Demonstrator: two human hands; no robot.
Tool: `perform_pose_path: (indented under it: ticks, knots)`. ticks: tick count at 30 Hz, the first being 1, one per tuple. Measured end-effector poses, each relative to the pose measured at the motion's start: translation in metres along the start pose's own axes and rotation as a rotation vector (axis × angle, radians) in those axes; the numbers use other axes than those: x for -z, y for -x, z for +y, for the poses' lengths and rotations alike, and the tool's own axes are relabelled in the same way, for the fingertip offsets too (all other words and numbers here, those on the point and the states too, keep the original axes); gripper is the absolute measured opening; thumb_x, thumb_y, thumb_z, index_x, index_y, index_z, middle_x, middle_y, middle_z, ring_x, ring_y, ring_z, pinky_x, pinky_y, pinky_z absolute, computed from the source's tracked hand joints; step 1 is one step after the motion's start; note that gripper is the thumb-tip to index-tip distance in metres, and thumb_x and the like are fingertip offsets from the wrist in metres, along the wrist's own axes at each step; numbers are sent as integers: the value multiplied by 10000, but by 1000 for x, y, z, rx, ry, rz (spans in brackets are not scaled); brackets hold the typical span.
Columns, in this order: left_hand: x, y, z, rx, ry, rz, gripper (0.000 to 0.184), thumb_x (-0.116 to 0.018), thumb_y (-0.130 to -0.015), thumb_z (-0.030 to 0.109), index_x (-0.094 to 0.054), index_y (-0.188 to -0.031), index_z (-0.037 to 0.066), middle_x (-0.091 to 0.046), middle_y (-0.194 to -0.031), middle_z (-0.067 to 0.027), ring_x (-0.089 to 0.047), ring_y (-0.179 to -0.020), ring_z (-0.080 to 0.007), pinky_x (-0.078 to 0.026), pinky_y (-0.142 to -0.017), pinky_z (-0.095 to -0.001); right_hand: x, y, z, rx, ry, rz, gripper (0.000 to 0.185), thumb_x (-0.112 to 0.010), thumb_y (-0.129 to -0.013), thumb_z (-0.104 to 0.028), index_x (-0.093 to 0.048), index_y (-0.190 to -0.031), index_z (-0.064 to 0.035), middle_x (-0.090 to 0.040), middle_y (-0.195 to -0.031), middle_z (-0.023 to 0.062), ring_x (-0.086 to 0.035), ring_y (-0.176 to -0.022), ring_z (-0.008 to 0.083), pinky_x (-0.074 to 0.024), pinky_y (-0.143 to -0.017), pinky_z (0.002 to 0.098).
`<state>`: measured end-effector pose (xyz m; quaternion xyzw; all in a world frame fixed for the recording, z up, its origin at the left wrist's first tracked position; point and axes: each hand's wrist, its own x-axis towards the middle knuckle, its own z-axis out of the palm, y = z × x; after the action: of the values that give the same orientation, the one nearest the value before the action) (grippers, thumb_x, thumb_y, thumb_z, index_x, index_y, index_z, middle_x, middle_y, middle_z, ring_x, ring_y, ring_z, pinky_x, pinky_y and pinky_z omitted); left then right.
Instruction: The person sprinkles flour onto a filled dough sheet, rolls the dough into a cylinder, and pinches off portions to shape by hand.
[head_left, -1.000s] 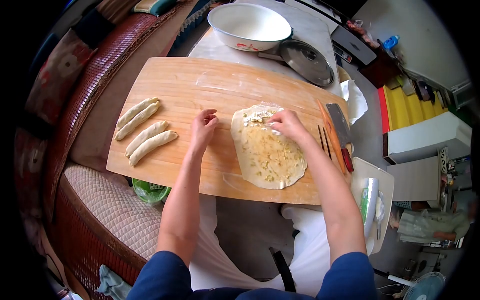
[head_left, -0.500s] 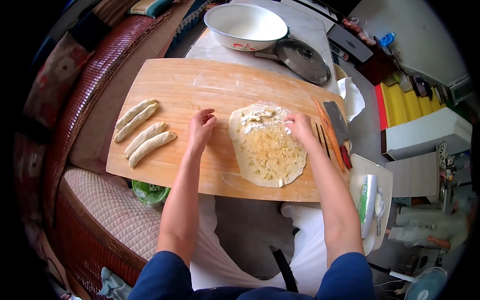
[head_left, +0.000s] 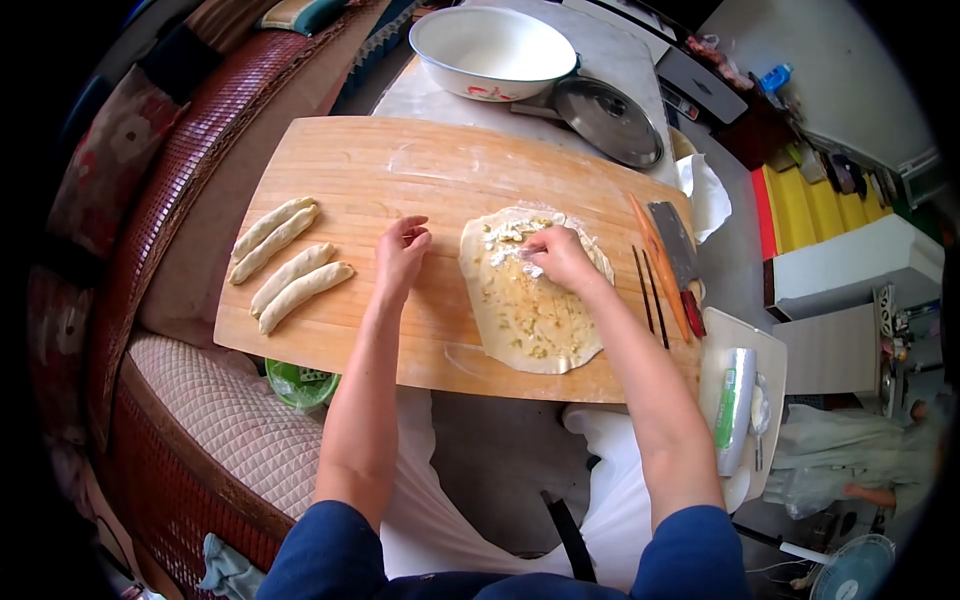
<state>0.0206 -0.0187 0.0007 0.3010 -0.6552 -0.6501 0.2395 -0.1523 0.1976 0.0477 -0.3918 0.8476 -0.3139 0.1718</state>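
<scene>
A thin sheet of rolled dough (head_left: 520, 325) lies on the wooden board (head_left: 330, 160), its surface oily and dotted with small green bits. White flour (head_left: 505, 240) is heaped in loose patches across its far part. Over that flour, my right hand (head_left: 560, 255) is closed in a pinch, fingertips down at the dough; what is between them is hidden. My left hand (head_left: 403, 252) hovers or rests over the board left of the sheet, loosely curled with fingers apart and holding nothing. Several long dough rolls (head_left: 305, 297) lie in pairs at the board's left side.
Chopsticks (head_left: 650, 290), a wooden rolling pin (head_left: 660, 265) and a cleaver (head_left: 675, 243) lie along the board's right edge. Behind stand a white enamel basin (head_left: 492, 55) and a pan lid (head_left: 607, 120). A tray (head_left: 765, 350) at right holds a plastic-wrap roll (head_left: 735, 410).
My right hand has moved left and inward, from the sheet's far right edge to over the flour patch. My left hand stays where it was.
</scene>
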Motion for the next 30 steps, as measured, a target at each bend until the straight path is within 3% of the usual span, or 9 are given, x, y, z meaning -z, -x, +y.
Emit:
perform_pose_path:
  ticks: [6,12,15,18,21,22,25,30]
  knots:
    - [-5,4,7,23,38,25,347,-644,-853,72,-649,-1191,-7,-647,-925,-48,-619,-833,-122,-534,-725,-265,3,12,-23,-77,80,-160,143,-716,-765,-67,-736,-897,-14,-704,-867,213,-695,-806,315,-535,-744,389]
    - [-4,3,3,13,1,9,342,-648,-883,99,-643,-1213,7,-642,-993,-45,-608,-872,-106,-523,-720,-244,-34,-16,-19,39,-172,81,144,-681,-751,-12,-748,-877,-27,-719,-861,186,-702,-798,278,-552,-757,349]
    - [-1,3,7,31,-12,8,350,-643,-885,100,-636,-1222,6,-642,-1003,-50,-606,-888,-108,-523,-727,-247,-29,-7,-13,13,-215,-56,172,-656,-759,-4,-749,-900,-32,-722,-860,179,-703,-776,268,-550,-736,353]
    - [0,2,6,30,2,-4,356,-636,-888,96,-628,-1232,4,-639,-1005,-51,-606,-894,-110,-522,-736,-249,2,26,-20,-100,-24,-181,180,-648,-770,4,-744,-917,-32,-721,-842,172,-701,-750,270,-547,-721,359]
    - [2,-1,0,-3,-21,-19,359,-635,-891,92,-622,-1238,1,-634,-1004,-51,-606,-889,-112,-523,-744,-250,16,40,6,-212,-20,35,162,-644,-786,7,-737,-915,-24,-714,-810,164,-695,-745,283,-540,-712,353]
    - [2,0,0,-2,-31,-15,358,-636,-891,90,-621,-1238,0,-632,-1004,-50,-606,-890,-112,-524,-747,-250,21,41,10,-189,36,45,111,-639,-812,-2,-720,-888,-5,-694,-791,185,-689,-747,295,-535,-716,374]
    - [4,1,0,8,-25,-11,353,-637,-896,88,-621,-1238,-1,-629,-1003,-50,-605,-893,-112,-528,-751,-253,1,46,18,167,-124,144,86,-626,-839,-10,-701,-879,7,-672,-779,213,-675,-733,328,-525,-710,404]
    - [2,4,4,16,5,22,369,-638,-860,93,-634,-1218,3,-655,-940,-46,-623,-828,-113,-503,-721,-256,28,53,5,-130,151,138,130,-608,-827,19,-707,-910,0,-666,-797,237,-678,-805,380,-532,-734,416]
